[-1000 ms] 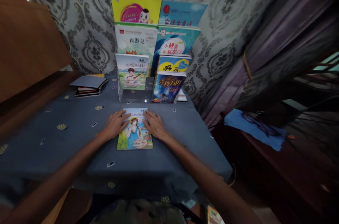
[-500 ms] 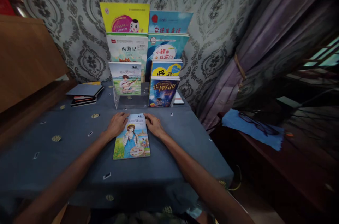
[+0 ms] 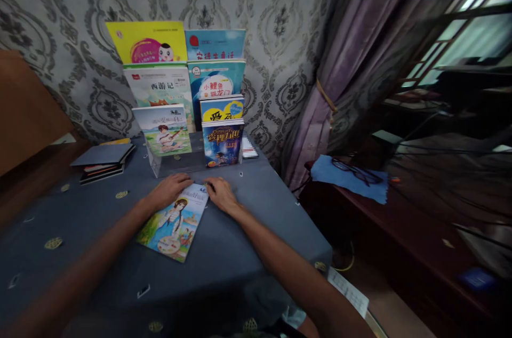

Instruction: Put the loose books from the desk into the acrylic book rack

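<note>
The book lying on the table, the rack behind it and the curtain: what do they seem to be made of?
Book: likely paper with a smooth printed cover, given the colour picture and thin, flat shape.
Rack: probably plastic, clear and smooth, being see-through at its side; glass can't be ruled out.
Curtain: fabric, perhaps faintly glossy, judging by its soft folds gathered at the tie.

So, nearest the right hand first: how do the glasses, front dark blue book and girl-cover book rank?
1. Girl-cover book, just left of the right hand.
2. Front dark blue book, beyond it, in the stand.
3. Glasses, far right, on blue cloth.
</note>
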Demonstrator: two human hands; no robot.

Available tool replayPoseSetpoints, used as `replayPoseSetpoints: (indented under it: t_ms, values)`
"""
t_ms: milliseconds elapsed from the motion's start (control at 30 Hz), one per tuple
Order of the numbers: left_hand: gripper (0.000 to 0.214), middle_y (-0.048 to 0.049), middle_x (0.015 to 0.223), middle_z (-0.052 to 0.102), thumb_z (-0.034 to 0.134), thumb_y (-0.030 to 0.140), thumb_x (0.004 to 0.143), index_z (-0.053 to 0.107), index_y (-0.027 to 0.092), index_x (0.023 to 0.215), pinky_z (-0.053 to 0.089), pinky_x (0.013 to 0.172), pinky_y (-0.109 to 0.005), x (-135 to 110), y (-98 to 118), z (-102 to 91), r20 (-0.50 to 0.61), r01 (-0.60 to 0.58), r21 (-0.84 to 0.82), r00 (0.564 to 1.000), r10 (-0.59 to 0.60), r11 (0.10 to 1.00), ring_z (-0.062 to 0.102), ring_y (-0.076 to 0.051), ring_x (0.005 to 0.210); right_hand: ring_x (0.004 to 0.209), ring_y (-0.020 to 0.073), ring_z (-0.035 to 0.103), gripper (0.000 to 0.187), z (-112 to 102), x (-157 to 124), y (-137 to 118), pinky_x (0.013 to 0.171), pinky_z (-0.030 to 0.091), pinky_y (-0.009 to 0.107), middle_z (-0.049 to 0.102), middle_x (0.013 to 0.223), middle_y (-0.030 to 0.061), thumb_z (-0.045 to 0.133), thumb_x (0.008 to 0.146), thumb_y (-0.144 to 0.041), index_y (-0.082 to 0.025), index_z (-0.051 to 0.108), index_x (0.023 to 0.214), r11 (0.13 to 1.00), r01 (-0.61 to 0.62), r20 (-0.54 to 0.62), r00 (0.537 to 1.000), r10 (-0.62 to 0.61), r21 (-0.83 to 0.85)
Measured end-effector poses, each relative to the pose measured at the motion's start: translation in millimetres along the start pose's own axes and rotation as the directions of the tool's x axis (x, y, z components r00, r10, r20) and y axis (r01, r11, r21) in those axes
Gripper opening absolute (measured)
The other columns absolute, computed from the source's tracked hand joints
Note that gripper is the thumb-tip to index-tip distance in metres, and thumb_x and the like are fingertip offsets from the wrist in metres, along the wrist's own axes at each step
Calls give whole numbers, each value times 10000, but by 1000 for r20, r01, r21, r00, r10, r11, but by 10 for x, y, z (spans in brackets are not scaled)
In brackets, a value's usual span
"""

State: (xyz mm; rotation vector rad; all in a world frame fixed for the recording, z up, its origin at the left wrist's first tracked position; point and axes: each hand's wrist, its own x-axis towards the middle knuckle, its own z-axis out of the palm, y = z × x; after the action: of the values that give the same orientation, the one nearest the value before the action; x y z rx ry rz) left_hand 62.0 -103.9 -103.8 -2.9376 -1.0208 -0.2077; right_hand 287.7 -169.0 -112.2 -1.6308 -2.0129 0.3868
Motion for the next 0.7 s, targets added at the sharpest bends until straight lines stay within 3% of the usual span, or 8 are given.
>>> replayPoseSetpoints:
  t_ms: [67, 167, 267, 333, 467, 700]
  values:
    - [403, -155, 1331, 618, 569, 177, 901, 613, 205, 1301, 472, 1030, -470, 22, 224, -66, -15, 96, 107, 995, -94, 990, 571, -309, 1247, 1143, 216, 646, 375, -3, -11, 8, 1012, 480, 329, 738, 1216, 69, 466, 970, -184, -197, 660, 1291, 1000, 11, 5, 1000, -11, 4]
    - [323, -173, 1213, 639, 455, 283, 990, 628, 163, 1234, 508, 922, -457, 30, 654, -122, -58, 290, 184, 957, -284, 939, 601, -322, 1137, 1121, 212, 661, 357, 10, 6, 50, 1008, 486, 323, 753, 1184, 54, 491, 963, -164, -207, 685, 1260, 998, 2, -14, 1000, -2, 57]
    - [402, -170, 1145, 651, 450, 453, 995, 637, 140, 1165, 516, 868, -426, 55, 1042, -159, 0, 378, 210, 922, -387, 902, 601, -334, 1106, 1095, 213, 681, 340, 37, 54, 128, 999, 498, 326, 765, 1155, 55, 527, 934, -129, -207, 723, 1200, 984, -5, -37, 999, 11, 176]
    - [400, -175, 1153, 653, 465, 447, 986, 632, 130, 1165, 520, 835, -402, 90, 1211, -194, 48, 416, 232, 898, -438, 879, 610, -329, 1091, 1060, 204, 699, 343, 56, 83, 189, 982, 514, 325, 772, 1134, 46, 528, 918, -107, -217, 742, 1161, 963, 15, -46, 999, -2, 270]
    - [384, -196, 1141, 675, 484, 376, 970, 644, 87, 1166, 526, 817, -397, 176, 1343, -288, 131, 448, 245, 864, -487, 860, 640, -334, 1075, 991, 194, 730, 372, 89, 104, 296, 948, 547, 336, 788, 1075, 30, 496, 908, -98, -234, 751, 1142, 904, 62, -60, 997, -40, 423]
    - [331, -224, 1077, 716, 470, 228, 955, 687, 50, 1131, 538, 835, -396, 314, 1411, -343, 180, 441, 240, 855, -486, 865, 706, -309, 996, 965, 216, 746, 358, 141, 147, 399, 918, 565, 373, 797, 1027, 57, 491, 897, -129, -213, 751, 1128, 864, 95, -79, 995, -64, 494]
